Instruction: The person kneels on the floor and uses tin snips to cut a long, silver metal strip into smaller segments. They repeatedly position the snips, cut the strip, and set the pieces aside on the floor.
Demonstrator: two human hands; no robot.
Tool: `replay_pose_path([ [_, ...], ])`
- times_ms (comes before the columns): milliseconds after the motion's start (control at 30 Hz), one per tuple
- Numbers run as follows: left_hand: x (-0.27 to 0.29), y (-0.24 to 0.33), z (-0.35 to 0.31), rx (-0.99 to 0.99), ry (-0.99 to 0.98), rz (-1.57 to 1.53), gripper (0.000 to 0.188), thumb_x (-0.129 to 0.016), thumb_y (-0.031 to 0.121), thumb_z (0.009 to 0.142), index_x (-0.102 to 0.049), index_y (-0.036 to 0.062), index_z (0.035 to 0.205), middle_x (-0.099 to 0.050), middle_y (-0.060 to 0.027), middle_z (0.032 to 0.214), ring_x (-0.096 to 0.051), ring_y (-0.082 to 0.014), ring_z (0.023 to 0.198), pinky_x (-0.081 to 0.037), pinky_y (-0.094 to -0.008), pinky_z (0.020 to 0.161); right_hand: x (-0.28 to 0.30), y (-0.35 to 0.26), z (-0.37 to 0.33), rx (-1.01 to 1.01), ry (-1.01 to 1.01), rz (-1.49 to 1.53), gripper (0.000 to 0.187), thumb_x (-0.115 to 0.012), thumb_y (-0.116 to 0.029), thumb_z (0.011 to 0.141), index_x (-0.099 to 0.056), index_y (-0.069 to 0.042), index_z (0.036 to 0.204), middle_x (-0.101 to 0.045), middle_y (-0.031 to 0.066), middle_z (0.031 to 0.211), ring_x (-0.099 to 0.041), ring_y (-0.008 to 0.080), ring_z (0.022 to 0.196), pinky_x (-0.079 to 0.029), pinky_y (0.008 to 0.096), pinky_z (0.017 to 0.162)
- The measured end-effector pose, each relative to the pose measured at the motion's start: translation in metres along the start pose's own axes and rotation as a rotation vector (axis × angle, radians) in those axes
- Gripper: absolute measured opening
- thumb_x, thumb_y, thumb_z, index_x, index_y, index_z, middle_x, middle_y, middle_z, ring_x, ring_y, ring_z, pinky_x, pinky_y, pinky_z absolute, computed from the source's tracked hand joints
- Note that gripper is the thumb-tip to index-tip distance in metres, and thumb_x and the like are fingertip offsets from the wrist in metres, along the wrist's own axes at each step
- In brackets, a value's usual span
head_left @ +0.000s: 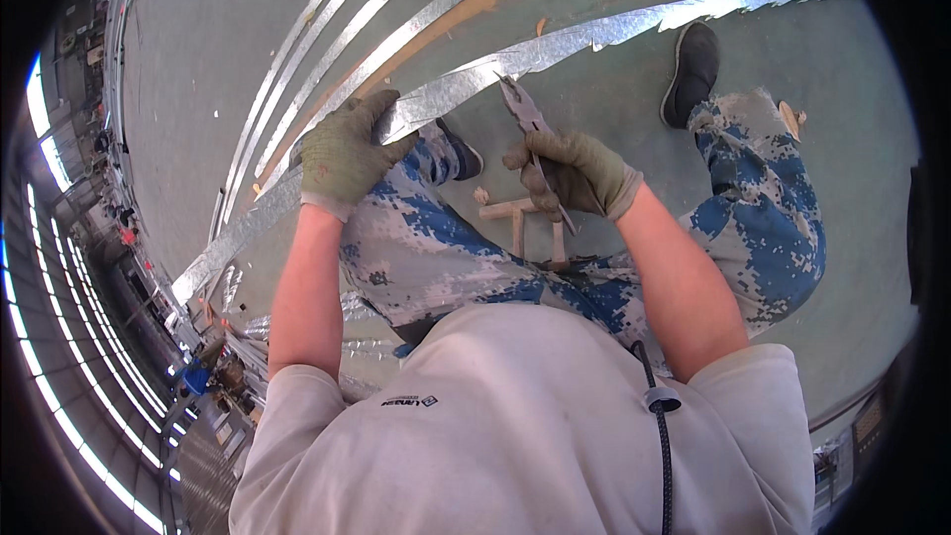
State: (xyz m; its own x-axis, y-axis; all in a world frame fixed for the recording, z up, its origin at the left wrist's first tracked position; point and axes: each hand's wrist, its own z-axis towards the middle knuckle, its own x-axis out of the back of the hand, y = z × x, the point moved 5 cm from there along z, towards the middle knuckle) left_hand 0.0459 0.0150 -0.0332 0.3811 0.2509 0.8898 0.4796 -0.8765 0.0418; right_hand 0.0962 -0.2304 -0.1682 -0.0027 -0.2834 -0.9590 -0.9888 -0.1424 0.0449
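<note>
A long, shiny sheet-metal strip (446, 89) runs from the lower left, across my raised left thigh, to the far right. Its edge is jagged with bent, cut teeth toward the right end. My left hand (347, 154), in a worn olive glove, is closed around the strip, thumb on the near side. In my gloved right hand (580, 170) is a pair of metal pliers (525, 111), jaws pointing up and left. The tips of the jaws are close to the strip's near edge; whether they touch it, I cannot tell. One handle sticks out below my fingers.
Several more metal strips (327, 25) lie on the grey-green floor (198, 50) at the far left, beside a brown strip (485, 0). A small wooden stool (515, 210) is partly visible between my legs. My right shoe (693, 69) stands near the strip. Scraps dot the floor.
</note>
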Motion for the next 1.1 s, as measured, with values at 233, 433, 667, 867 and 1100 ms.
replay_pose_path([
  [233,0.0,0.003,0.001,-0.027,0.006,0.078,0.062,-0.082,0.043,0.081,-0.069,0.0144,0.135,-0.073,-0.0129,0.113,-0.071,-0.0295,0.106,-0.055,-0.0409,0.094,0.007,0.001,0.008,-0.042,0.206,-0.151,0.04,-0.06,-0.033,0.108,-0.062,0.002,0.127,-0.067,0.0067,0.084,-0.068,0.0202,0.073,-0.06,0.039,0.071],
  [433,-0.006,0.004,0.003,-0.068,0.052,0.099,0.063,-0.079,0.045,0.083,-0.068,0.0138,0.137,-0.073,-0.0144,0.118,-0.07,-0.0324,0.111,-0.054,-0.0426,0.098,-0.005,0.006,-0.002,0.008,0.43,-0.309,0.037,-0.063,-0.03,0.107,-0.061,-0.004,0.133,-0.072,0.0099,0.098,-0.07,0.0221,0.078,-0.061,0.0398,0.07],
  [667,-0.002,0.007,0.001,-0.094,0.078,0.101,0.061,-0.078,0.043,0.085,-0.068,0.0145,0.138,-0.073,-0.0142,0.121,-0.069,-0.0326,0.114,-0.054,-0.0428,0.098,0.011,0.003,-0.011,0.131,0.517,-0.331,0.035,-0.066,-0.027,0.105,-0.061,-0.005,0.132,-0.074,0.0125,0.105,-0.073,0.0252,0.086,-0.063,0.0423,0.072],
  [867,0.0,0.008,-0.003,-0.087,0.07,0.099,0.06,-0.078,0.044,0.085,-0.068,0.0162,0.137,-0.073,-0.0128,0.116,-0.069,-0.0325,0.111,-0.054,-0.0435,0.097,0.014,-0.003,-0.008,0.191,0.716,-0.617,0.035,-0.064,-0.024,0.105,-0.06,-0.005,0.134,-0.074,0.0125,0.108,-0.074,0.0242,0.086,-0.062,0.0414,0.074],
  [1100,0.011,0.016,-0.006,-0.074,0.005,0.079,0.06,-0.078,0.044,0.086,-0.067,0.0163,0.139,-0.072,-0.0142,0.119,-0.068,-0.0333,0.114,-0.054,-0.0444,0.098,0.035,-0.017,0.001,0.273,1.204,-1.619,0.056,-0.06,-0.033,0.101,-0.053,-0.006,0.149,-0.069,0.0216,0.132,-0.07,0.037,0.117,-0.053,0.0458,0.103],
])
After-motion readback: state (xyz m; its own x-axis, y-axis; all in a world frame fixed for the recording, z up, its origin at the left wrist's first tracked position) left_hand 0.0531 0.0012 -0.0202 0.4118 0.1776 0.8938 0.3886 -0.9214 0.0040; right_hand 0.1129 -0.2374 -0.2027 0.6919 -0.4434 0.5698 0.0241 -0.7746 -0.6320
